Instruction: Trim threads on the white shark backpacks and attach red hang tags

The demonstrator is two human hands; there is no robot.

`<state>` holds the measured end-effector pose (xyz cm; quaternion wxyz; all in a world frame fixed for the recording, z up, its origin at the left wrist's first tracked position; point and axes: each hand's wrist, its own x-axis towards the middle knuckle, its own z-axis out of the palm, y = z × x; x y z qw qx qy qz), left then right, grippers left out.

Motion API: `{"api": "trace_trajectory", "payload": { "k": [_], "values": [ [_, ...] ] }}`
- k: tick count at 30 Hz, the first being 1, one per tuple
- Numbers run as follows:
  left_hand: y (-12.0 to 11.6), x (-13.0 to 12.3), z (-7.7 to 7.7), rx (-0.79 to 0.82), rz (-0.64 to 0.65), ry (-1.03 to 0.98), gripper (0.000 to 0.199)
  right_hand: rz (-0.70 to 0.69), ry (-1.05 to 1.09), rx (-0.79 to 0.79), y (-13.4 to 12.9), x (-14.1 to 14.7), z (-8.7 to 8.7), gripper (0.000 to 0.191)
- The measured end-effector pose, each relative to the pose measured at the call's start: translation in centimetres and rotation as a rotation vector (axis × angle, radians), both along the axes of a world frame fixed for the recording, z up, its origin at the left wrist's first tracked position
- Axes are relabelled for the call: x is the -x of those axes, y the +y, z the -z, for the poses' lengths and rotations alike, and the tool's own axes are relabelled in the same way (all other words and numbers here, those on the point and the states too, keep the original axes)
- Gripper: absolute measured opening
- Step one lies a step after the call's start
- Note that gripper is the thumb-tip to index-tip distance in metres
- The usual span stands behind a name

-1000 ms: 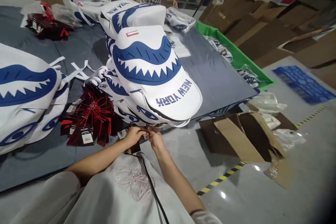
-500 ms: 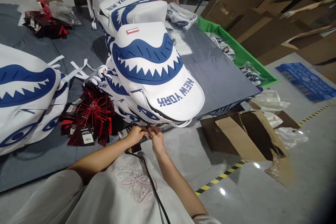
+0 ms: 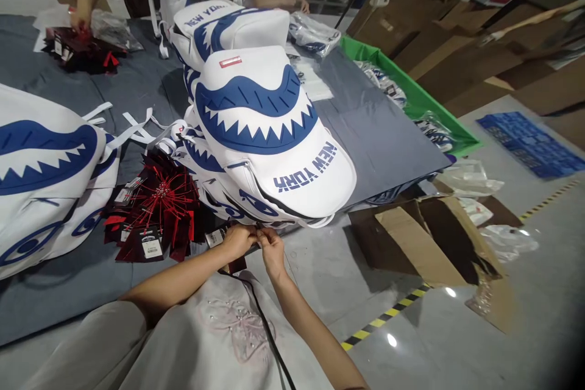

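My left hand (image 3: 239, 241) and my right hand (image 3: 272, 252) meet fingertip to fingertip at the table's front edge. Both are closed in a pinch, but what lies between the fingers is too small to make out. A dark hang tag with a white label (image 3: 214, 238) shows beside and under my left hand. Just above my hands rests a white backpack (image 3: 256, 113) with a blue toothed mouth and "NEW YORK" lettering, stacked on similar bags. Left of them, a pile of black and red hang tags (image 3: 153, 245) lies fanned out with red strings.
More white backpacks (image 3: 41, 207) lie at the left. Across the table (image 3: 379, 140), a co-worker's hand (image 3: 82, 15) touches another tag pile (image 3: 75, 52). A green bin (image 3: 420, 97) holds bagged goods on the right. An open cardboard box (image 3: 402, 244) stands on the floor.
The co-worker's hand at the far left has come down onto the tag pile. My hands stay pinched together in nearly the same place; the view has tilted slightly.
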<state>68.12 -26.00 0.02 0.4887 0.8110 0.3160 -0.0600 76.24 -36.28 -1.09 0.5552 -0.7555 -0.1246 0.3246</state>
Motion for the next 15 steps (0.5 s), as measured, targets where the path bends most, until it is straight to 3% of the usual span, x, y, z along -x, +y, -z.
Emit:
{"api": "trace_trajectory", "payload": {
  "k": [4,9,12,15],
  "values": [
    [-0.20,-0.35,-0.22,-0.028,-0.043,0.030,0.020,0.019,-0.024,0.007,0.29,-0.29,0.16,0.020],
    [-0.02,-0.17,-0.70,0.038,0.009,0.004,0.014,0.033,-0.028,0.007,0.14,-0.60,0.35,0.021],
    [-0.05,-0.18,-0.90,-0.017,-0.042,0.031,0.021,0.018,-0.023,0.000,-0.05,-0.60,0.31,0.022],
    [-0.14,-0.30,-0.87,-0.045,0.005,0.028,0.026,0.040,0.003,-0.003,-0.15,-0.55,0.52,0.024]
  ]
}}
